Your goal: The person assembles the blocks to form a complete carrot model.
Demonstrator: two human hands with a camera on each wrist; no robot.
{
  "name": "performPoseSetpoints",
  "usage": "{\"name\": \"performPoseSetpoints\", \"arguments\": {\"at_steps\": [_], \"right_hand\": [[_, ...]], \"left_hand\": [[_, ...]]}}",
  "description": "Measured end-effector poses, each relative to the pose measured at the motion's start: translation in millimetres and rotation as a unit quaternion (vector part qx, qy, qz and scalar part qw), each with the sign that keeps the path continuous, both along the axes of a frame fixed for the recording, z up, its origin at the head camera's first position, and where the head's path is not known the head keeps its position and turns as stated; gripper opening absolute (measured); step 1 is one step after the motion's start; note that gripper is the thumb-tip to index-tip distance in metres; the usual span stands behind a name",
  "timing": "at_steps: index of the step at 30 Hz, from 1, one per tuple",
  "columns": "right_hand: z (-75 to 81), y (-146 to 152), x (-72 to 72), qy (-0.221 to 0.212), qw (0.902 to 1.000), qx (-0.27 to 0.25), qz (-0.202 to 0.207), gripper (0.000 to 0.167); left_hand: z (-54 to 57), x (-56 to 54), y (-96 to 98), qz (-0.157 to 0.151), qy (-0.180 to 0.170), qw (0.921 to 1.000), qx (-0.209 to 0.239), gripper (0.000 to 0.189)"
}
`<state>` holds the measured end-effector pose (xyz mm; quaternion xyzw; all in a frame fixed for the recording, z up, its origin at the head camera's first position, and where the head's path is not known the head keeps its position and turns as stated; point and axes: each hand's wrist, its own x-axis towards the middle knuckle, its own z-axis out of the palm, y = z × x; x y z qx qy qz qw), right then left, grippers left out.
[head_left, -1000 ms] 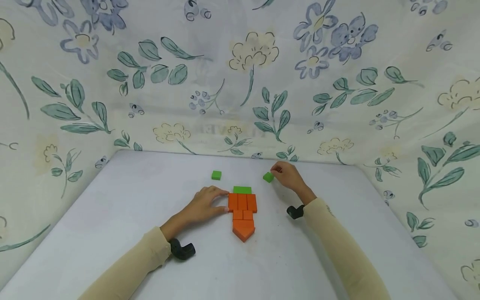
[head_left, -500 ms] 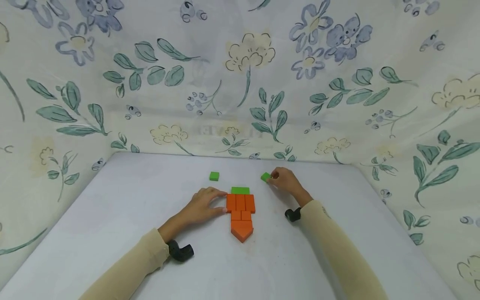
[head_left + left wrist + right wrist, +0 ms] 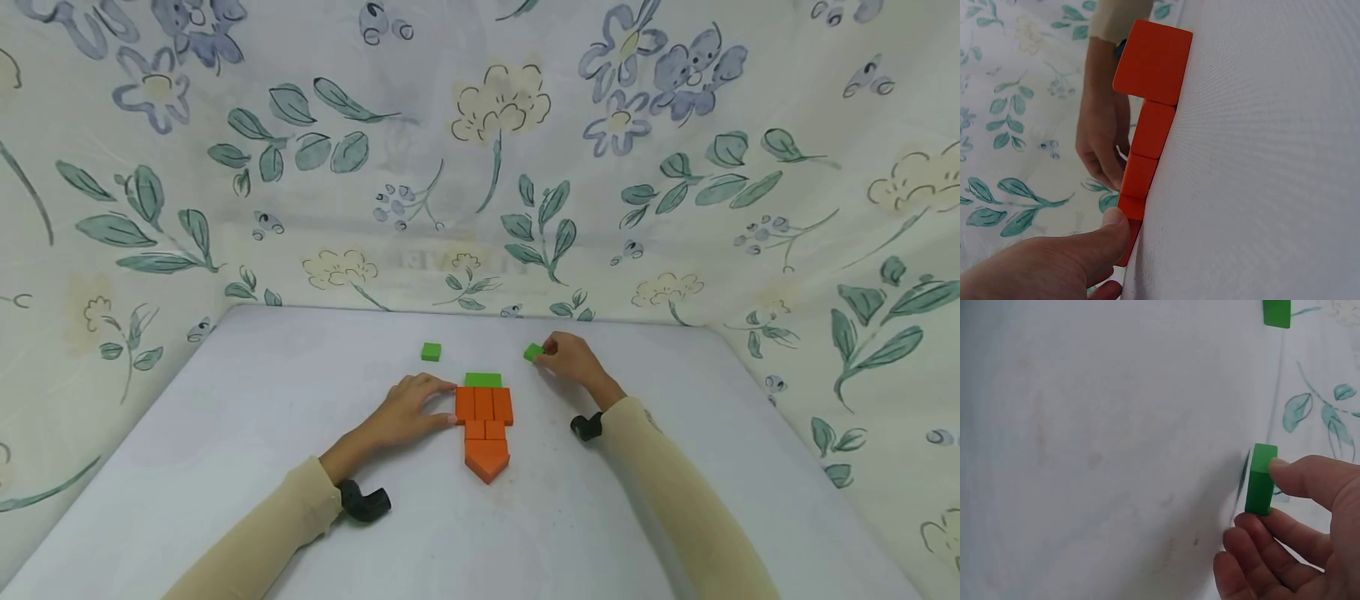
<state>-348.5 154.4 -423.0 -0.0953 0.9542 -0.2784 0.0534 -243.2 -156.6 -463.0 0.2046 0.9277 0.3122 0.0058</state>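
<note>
Orange blocks (image 3: 483, 405) lie fitted together on the white table, with a pointed orange block (image 3: 487, 458) at the near end. A flat green block (image 3: 483, 380) sits against their far side. At the leftmost orange block, my left hand (image 3: 405, 412) holds its two ends between thumb and index finger; in the left wrist view the thumb (image 3: 1110, 228) is on its edge. Further back on the right, my right hand (image 3: 573, 360) pinches a small green block (image 3: 1261, 478) between thumb and fingers. Another small green block (image 3: 431, 352) lies apart at the back left.
A floral cloth (image 3: 480, 167) hangs behind and along both sides of the white table (image 3: 360, 558). Black wrist-worn devices (image 3: 365, 502) stick out beside both cuffs. The right arm shows behind the orange blocks in the left wrist view.
The right hand has come down slightly closer over the small green block, its thumb and fingers now round it. The left hand stays at the orange blocks.
</note>
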Motion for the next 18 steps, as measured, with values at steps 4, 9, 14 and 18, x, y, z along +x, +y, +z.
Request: {"name": "performPoseSetpoints", "arguments": {"at_steps": [4, 9, 14, 18], "right_hand": [[4.2, -3, 3.2, 0.004, 0.9998, -0.017, 0.002, 0.032], [11.2, -12, 10.4, 0.019, 0.999, -0.033, 0.025, 0.032], [16.3, -23, 19.2, 0.012, 0.9986, -0.038, 0.036, 0.032], [17.7, -28, 24.1, 0.011, 0.998, -0.043, 0.045, 0.031]], "left_hand": [[2.4, 1.4, -0.3, -0.001, 0.0, 1.0, -0.001, 0.055], [6.2, 3.8, -0.2, 0.0, 0.003, 1.0, -0.001, 0.055], [6.6, 4.6, -0.2, 0.0, 0.0, 1.0, 0.0, 0.055], [5.3, 4.6, -0.1, 0.0, 0.001, 1.0, 0.0, 0.055]]}}
